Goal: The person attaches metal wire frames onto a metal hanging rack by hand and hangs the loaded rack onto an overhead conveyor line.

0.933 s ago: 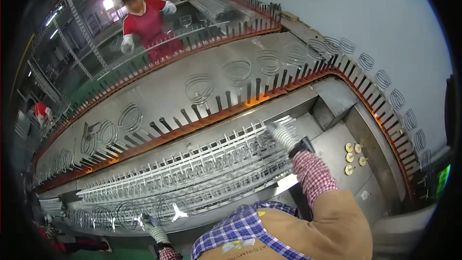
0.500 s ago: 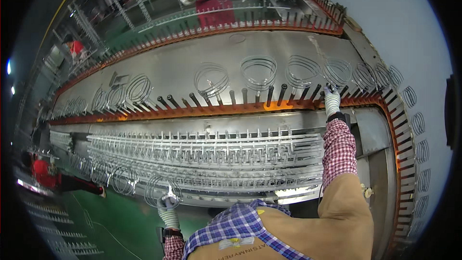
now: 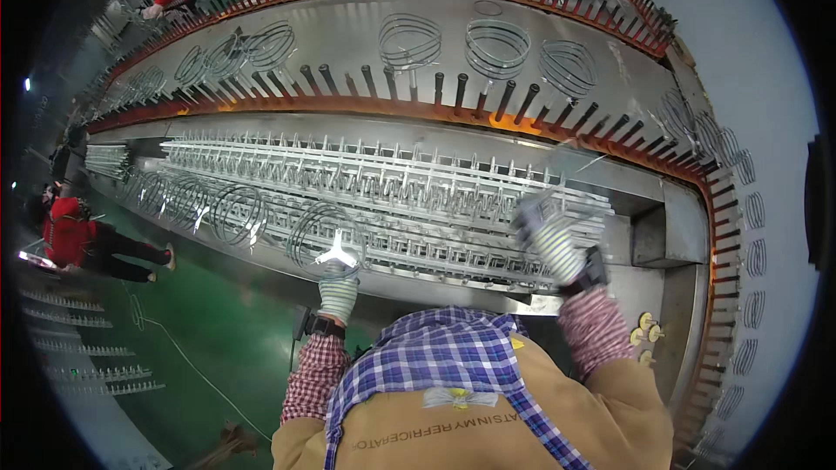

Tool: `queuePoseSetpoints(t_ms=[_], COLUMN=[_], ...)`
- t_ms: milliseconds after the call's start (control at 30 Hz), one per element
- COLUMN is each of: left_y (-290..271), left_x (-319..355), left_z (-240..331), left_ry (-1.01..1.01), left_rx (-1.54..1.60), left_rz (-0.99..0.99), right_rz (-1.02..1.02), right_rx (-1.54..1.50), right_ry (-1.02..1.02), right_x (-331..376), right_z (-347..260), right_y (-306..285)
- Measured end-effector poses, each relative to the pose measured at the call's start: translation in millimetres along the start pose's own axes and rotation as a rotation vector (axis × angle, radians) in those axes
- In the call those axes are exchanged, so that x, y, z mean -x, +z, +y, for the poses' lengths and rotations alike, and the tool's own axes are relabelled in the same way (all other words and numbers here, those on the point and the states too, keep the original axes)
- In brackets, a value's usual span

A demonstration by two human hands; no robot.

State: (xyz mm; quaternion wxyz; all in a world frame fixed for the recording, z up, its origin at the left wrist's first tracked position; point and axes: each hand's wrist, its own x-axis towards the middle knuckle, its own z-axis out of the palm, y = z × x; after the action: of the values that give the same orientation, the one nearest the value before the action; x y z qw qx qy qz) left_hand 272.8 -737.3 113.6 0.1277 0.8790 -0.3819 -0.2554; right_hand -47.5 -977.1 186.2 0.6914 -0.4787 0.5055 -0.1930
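Note:
My left hand (image 3: 338, 292), in a striped glove, is closed on the lower part of a wire ring frame (image 3: 300, 226). A shiny three-pronged piece (image 3: 338, 249) shows inside that frame, just above my fingers. Over the right part of the metal racks, my right hand (image 3: 549, 239) is smeared by motion. Blurred thin wires of another wire ring frame (image 3: 568, 167) stick out from it on the far side; its outline is unclear. More wire ring frames (image 3: 237, 213) stand in a row to the left of my left hand.
Racks with rows of metal prongs (image 3: 392, 183) lie before me. Beyond runs an orange conveyor track (image 3: 348, 106) with black-tipped pegs, some bearing wire ring frames (image 3: 498, 48). At right are yellow round pieces (image 3: 646, 327). A person in red (image 3: 70, 231) stands at left on the green floor.
My right hand has drawn back from the conveyor toward me, and the wire ring frame it touched has left its place there. My left hand still holds its frame. The view has shifted.

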Motion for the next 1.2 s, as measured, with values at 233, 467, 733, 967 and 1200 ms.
queuePoseSetpoints(t_ms=[233,467,733,967,1200], left_y=[-13,-9,-14,6,53], left_x=[6,11,16,27,-18], left_z=[-14,-34,-3,16,-76], left_ry=[0.447,0.332,0.277,0.249,-0.041], left_rx=[-0.24,0.044,0.054,0.264,0.684], left_rz=[0.162,0.114,0.108,0.305,0.287], right_rz=[-0.143,0.135,0.062,-0.331,0.449], right_rx=[1.236,1.411,0.846,0.271,0.085], right_ry=[-0.275,-0.326,-0.317,-0.121,0.039], right_x=[70,69,74,108,60], right_z=[51,127,138,56,117], right_y=[134,162,146,18,-194])
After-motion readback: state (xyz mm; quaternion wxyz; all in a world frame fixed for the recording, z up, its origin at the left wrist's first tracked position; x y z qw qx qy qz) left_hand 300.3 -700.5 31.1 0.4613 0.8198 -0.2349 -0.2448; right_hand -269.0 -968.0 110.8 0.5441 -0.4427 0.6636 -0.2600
